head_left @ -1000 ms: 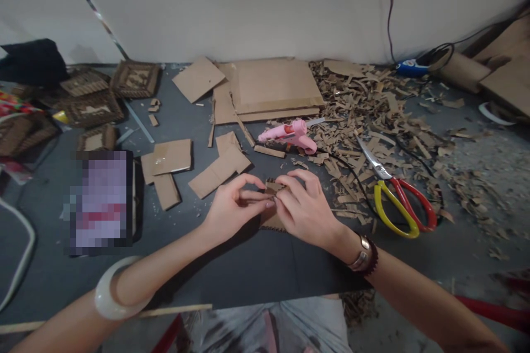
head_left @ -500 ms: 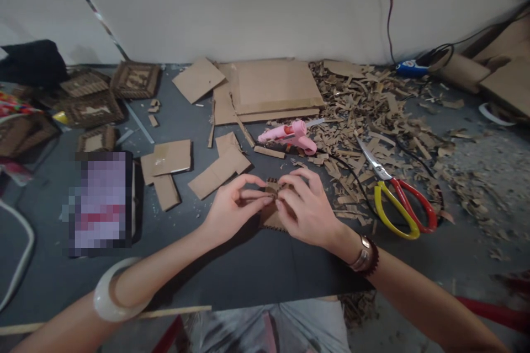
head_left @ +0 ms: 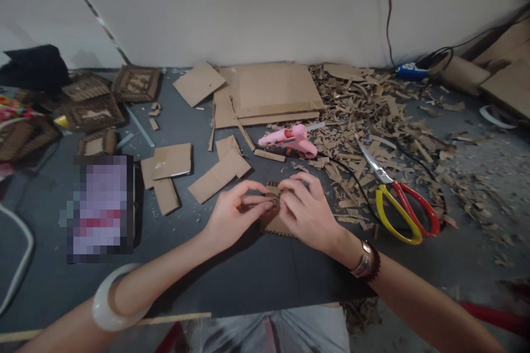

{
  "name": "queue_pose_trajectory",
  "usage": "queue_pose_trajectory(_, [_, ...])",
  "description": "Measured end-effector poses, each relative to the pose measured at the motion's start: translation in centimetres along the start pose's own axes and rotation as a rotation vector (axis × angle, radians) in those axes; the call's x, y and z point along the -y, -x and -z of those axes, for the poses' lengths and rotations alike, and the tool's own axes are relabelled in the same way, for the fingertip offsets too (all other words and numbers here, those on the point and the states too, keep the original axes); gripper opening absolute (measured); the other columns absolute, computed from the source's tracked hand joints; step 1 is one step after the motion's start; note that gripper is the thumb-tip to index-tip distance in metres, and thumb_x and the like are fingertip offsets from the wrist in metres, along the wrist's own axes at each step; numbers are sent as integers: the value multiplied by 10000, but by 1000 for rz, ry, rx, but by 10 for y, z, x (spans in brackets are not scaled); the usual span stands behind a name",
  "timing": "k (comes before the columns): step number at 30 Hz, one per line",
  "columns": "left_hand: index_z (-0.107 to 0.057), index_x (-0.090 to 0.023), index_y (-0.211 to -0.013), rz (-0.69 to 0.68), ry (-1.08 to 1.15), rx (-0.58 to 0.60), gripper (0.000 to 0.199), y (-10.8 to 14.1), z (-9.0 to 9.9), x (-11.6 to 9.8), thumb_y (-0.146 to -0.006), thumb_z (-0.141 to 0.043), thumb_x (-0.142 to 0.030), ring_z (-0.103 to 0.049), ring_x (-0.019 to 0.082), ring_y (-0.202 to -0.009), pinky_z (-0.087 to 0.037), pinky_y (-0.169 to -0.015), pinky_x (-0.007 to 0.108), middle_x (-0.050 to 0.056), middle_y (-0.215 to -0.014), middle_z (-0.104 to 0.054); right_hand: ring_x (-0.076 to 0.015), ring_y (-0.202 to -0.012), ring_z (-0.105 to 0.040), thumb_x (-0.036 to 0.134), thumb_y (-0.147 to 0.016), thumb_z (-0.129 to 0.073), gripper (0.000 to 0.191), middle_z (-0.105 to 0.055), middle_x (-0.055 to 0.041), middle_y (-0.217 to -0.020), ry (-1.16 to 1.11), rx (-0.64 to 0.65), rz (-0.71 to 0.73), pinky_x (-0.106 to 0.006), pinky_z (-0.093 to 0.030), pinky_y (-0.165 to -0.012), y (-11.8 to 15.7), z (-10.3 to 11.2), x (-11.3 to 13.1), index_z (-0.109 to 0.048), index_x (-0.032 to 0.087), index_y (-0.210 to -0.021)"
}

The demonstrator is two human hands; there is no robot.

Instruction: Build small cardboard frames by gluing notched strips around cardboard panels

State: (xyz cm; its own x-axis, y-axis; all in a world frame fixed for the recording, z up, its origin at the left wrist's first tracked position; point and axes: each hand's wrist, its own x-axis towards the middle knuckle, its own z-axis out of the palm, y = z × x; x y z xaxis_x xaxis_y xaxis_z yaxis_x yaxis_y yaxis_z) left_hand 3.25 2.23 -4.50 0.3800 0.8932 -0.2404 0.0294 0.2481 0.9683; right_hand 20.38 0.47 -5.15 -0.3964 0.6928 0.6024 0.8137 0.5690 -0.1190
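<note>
1. Your left hand (head_left: pixel 234 216) and right hand (head_left: pixel 306 212) sit close together on a small piece of corrugated cardboard (head_left: pixel 273 226) with a notched edge, on the table right in front of you. Your left fingers (head_left: pixel 256 199) and right fingers (head_left: pixel 295 190) are curled narrowly around it, holding it from both sides and hiding most of its upper part.
2. Nothing stands between your hands and the piece. Just beyond them, to the left, lie loose cut cardboard pieces (head_left: pixel 219 175). Straight ahead, a pink hot glue gun (head_left: pixel 287 137) lies on its side, and its black cord (head_left: pixel 350 174) trails right.
3. To your right are yellow-and-red scissors (head_left: pixel 399 215), open, beside a heap of cardboard scraps (head_left: pixel 364 132).
4. Farther left, woven cardboard panels (head_left: pixel 134 83) lie near a pixelated rectangle (head_left: pixel 101 207) that you cannot make out.
5. Large cardboard sheets (head_left: pixel 269 91) lie flat on the dark grey table (head_left: pixel 248 281), against a white wall (head_left: pixel 232 11).
</note>
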Motion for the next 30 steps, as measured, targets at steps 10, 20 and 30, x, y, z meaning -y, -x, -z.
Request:
queue_pose_trajectory(10, [-550,-149,-826,39,188,-10,339,-4,4,-6,-624,-779,-298,-699,142,-659,-559,-657,201,17,-690,-723,-204,-915,-485,163,-808,-588,33,-624,-57,-844,-108,-67,47,-363,-459,-804,-3,12,-10,-562,183,-806])
queue_pose_trajectory(20, [-555,-144,-781,31,170,1,295,-3,3,-6,-628,-778,-264,-695,127,-688,-553,-703,195,24,-730,-731,-247,-1018,-401,163,-848,-511,100,-597,-97,-941,-51,17,7,-384,-415,-872,-2,7,-6,-590,159,-787])
queue_pose_trajectory(30, [-572,-133,-722,30,192,19,308,-4,2,-6,-617,-791,-322,-696,132,-652,-552,-652,182,18,-669,-713,-223,-970,-452,60,-804,-484,164,-591,-81,-893,-88,-55,-39,-378,-413,-842,-3,4,-10,-512,178,-694])
